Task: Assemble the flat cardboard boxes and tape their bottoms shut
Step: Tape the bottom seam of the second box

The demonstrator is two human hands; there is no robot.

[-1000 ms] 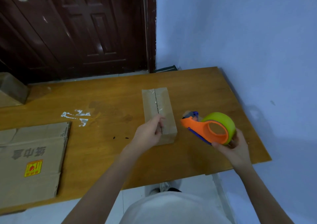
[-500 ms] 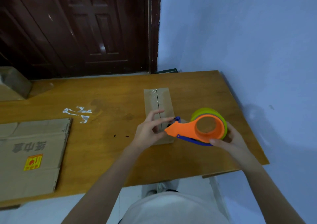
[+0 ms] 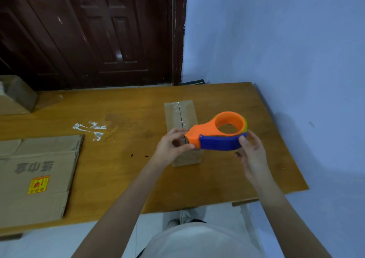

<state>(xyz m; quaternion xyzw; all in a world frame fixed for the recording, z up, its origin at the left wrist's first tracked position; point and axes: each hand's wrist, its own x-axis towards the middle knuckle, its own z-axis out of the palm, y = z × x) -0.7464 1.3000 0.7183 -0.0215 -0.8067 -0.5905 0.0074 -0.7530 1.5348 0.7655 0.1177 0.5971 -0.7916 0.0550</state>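
Observation:
A small assembled cardboard box (image 3: 182, 117) stands on the wooden table (image 3: 122, 170), its top seam partly covered with clear tape. Above the box's near end I hold an orange and blue tape dispenser (image 3: 219, 133) with a yellow-green roll. My right hand (image 3: 249, 151) grips its blue handle side. My left hand (image 3: 173, 145) pinches at the dispenser's orange nose, thumb and fingers curled there; the tape end itself is too clear to make out.
A stack of flat cardboard boxes (image 3: 37, 170) with a yellow label lies at the table's left. Tape scraps (image 3: 90, 128) stick to the tabletop. Another box (image 3: 15, 95) sits at the far left. A dark door is behind, a blue wall on the right.
My right hand brought the dispenser left and up over the box's near end and turned it blue side up. My left hand left the box top and took hold at the dispenser's nose.

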